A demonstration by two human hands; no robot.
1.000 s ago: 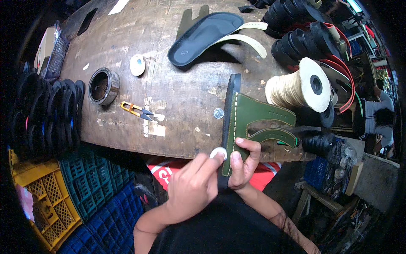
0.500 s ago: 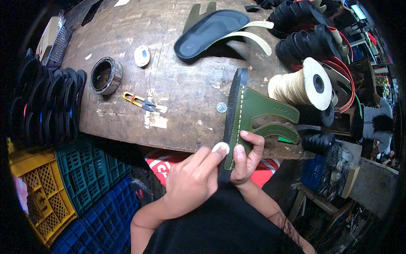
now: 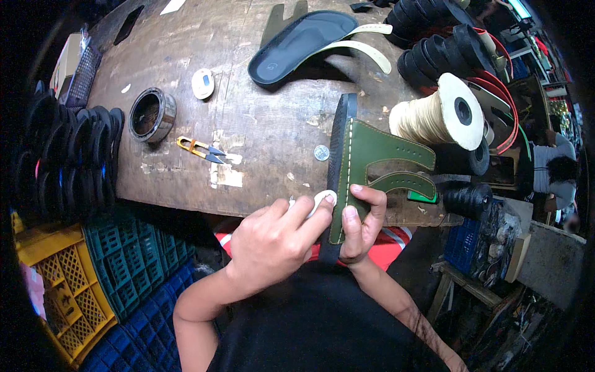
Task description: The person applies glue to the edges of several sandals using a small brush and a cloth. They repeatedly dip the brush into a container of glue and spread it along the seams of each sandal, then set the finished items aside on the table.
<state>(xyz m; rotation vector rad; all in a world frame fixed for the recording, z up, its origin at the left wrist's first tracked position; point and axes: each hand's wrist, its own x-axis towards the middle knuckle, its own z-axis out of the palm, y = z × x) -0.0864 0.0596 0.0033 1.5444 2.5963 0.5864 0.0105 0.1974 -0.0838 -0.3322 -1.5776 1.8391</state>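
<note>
Green sandal in right hand

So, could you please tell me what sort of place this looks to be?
Probably a small sandal-making workshop: a green-strapped sandal is in the person's hands, and a spool of cord and snips are on the worn wooden table.

There was the table, brown, scuffed, pale-patched! Off its left near corner crowded a yellow crate, a green crate and a blue crate. Beyond its right near corner stood a wooden frame, then a grey panel. Far past its right far corner, a pale light glowed.
</note>
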